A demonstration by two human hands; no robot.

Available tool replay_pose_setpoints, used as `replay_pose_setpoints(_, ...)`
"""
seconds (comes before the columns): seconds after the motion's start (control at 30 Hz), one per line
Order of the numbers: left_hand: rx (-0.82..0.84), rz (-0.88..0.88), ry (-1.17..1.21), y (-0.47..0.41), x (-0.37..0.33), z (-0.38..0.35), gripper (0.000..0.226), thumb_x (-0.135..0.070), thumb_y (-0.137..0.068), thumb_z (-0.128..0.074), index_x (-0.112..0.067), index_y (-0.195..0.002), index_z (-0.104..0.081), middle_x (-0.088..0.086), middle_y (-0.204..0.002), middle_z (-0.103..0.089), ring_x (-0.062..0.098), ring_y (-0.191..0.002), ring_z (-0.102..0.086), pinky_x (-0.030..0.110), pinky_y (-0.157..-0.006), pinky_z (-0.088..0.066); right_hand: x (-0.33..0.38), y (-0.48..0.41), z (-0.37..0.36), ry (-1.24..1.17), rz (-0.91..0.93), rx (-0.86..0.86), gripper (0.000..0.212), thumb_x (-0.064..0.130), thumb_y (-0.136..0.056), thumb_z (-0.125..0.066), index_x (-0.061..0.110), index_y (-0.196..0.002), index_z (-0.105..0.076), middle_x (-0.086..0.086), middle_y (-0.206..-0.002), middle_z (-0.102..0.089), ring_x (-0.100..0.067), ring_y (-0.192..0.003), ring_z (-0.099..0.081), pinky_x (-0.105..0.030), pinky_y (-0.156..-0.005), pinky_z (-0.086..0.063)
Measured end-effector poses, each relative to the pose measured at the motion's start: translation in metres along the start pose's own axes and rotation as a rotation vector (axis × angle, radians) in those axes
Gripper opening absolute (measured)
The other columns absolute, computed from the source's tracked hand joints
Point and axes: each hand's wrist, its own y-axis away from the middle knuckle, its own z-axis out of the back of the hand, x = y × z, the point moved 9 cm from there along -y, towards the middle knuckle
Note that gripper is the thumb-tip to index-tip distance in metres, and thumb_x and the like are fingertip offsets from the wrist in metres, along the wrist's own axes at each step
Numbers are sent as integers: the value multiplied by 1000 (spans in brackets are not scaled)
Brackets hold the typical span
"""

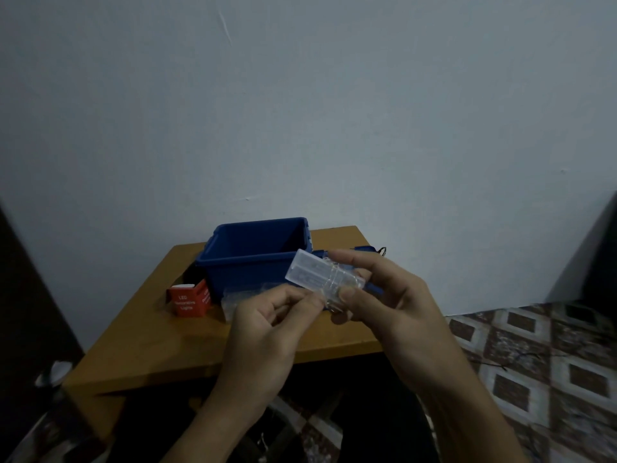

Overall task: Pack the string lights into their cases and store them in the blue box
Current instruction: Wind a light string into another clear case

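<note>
Bare left hand [267, 319] and right hand [390, 295], forearms uncovered to the frame edge, fingernails short and plain.

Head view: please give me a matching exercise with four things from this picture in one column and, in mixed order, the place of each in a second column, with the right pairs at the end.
Things
1. blue box
2. red carton
3. clear battery holder
4. plastic bag

Places
A. held up between the left hand and the right hand
B. on the table, left of the blue box
C. at the back of the table, open on top
D. on the table in front of the blue box, beside the left hand

Pairs: 1-C, 2-B, 3-A, 4-D
</note>
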Motion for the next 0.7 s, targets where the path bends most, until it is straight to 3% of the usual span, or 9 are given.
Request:
replay_pose_setpoints(0.2, -3, 29, 28, 0, -1, 0, 29, -29, -83, -61, -5, -91, -74, -17, -47, -54, -5, -42, -50, 6, -44, -36, -2, 0, -1, 11, -10, 19, 30, 3, -97, -61, 23, -115, -74, -7, -102, -72, -29, -86, -68, -36, -74, -58)
replay_pose_setpoints(0.4, -32, 33, -32, -1, -1, 3, 17, -18, -90, -64, -5, -85, -74, -17, -44, -54, -6, -40, -50, 5, -42, -35, -7, 1, 1, 22, -61, 6, 28, 4, -95, -63, 20, -115, -73, -10, -103, -71, -27, -83, -67, -35, -75, -57)
replay_pose_setpoints(0.7, -38, 34, -93, 0, -5, 4, 18, -20, -90, -65, -6, -87, -76, -17, -47, -57, -6, -42, -51, 5, -43, -35, -7, 1, 2, 7, -56, -14, 29, 3, -96, -62, 19, -117, -74, -12, -104, -72, -26, -83, -66, -33, -73, -57)
